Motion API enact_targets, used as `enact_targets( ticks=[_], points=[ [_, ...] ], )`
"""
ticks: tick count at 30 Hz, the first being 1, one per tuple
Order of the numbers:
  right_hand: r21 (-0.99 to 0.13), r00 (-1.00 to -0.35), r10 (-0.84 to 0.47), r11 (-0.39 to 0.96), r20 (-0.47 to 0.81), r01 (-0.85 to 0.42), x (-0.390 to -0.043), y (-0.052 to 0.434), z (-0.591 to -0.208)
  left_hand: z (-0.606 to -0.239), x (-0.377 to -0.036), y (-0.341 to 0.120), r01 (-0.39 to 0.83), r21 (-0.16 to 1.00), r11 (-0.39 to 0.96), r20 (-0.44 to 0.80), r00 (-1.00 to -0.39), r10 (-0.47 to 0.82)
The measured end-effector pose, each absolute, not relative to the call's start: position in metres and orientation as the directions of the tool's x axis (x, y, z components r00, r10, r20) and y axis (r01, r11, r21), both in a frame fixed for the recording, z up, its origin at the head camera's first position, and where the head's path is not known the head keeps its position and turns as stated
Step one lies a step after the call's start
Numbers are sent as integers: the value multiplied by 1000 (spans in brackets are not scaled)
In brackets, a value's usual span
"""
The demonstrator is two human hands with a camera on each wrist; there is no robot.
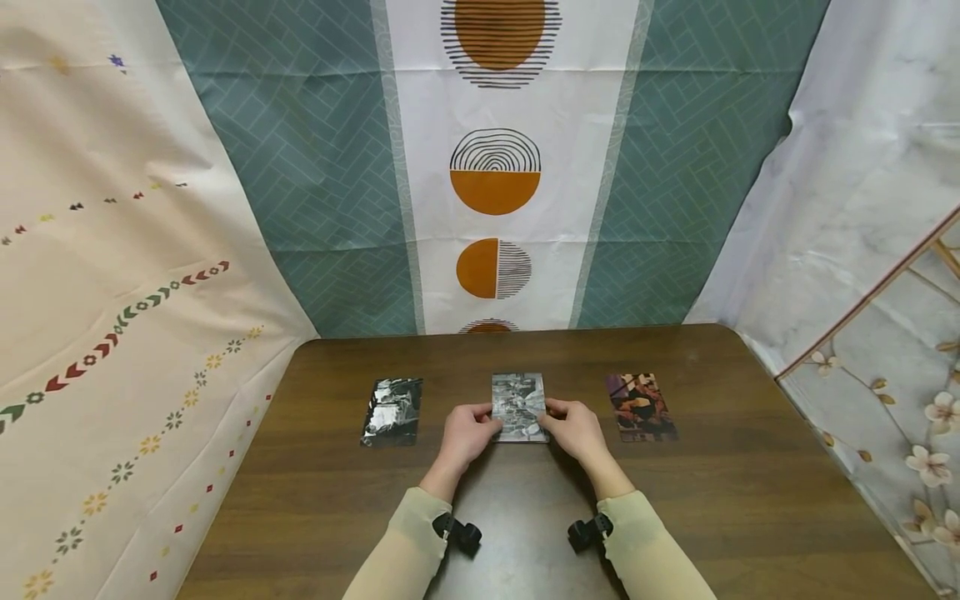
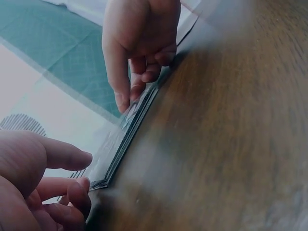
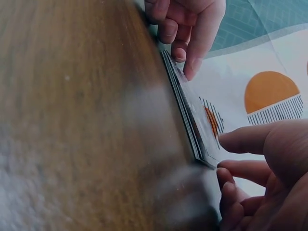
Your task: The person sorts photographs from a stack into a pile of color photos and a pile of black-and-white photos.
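A thin stack of photo cards (image 1: 519,407) is lying flat in the middle of the dark wooden worktop (image 1: 750,500), roughly halfway between its far edge and the person's sleeves, and both hands are working at its near corners. The left hand (image 1: 467,432) is closing its grip on the stack's near left corner, thumb on top and curled fingers (image 2: 72,192) tucking against the edge; the right hand (image 1: 573,428) is doing the same at the near right corner, thumb above and fingers (image 3: 231,192) curling in at the side. From the wrist views the stack is showing as several layered cards with a glossy top face, its long side edges lying straight and square along the wood, the bottom card sitting on the surface. To the left, well apart from the stack, a black-and-white photo (image 1: 392,412) is lying flat by itself; to the right, about as far away, a reddish colour photo (image 1: 641,406) is lying flat too, slightly turned. Bare wood is running between the three and all along the front, so there is open room on every side of the hands. Beyond the far edge a patterned cloth backdrop (image 1: 495,167) with orange circles is hanging close behind the worktop, a cream cloth (image 1: 112,292) is draping down the left side, and a pale floral cloth (image 1: 885,350) is closing in the right, near the rounded far corner.
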State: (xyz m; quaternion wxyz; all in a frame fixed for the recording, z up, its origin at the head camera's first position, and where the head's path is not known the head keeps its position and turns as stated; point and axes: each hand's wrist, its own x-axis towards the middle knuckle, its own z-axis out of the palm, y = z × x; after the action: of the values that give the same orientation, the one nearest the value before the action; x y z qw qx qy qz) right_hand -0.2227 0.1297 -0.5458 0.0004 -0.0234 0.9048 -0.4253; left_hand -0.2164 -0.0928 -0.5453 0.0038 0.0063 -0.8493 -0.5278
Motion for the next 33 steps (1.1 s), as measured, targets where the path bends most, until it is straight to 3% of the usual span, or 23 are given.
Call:
enact_targets(
  ticks=[14,33],
  points=[
    [-831,-997,-53,552,52,-73,-224,110,-528,-530,-220,-109,5,930,368,39,-996,-85],
    [-827,-986,-131,540,102,-157,-222,62,-528,-531,-214,-162,36,887,460,74,-995,-64]
  ],
)
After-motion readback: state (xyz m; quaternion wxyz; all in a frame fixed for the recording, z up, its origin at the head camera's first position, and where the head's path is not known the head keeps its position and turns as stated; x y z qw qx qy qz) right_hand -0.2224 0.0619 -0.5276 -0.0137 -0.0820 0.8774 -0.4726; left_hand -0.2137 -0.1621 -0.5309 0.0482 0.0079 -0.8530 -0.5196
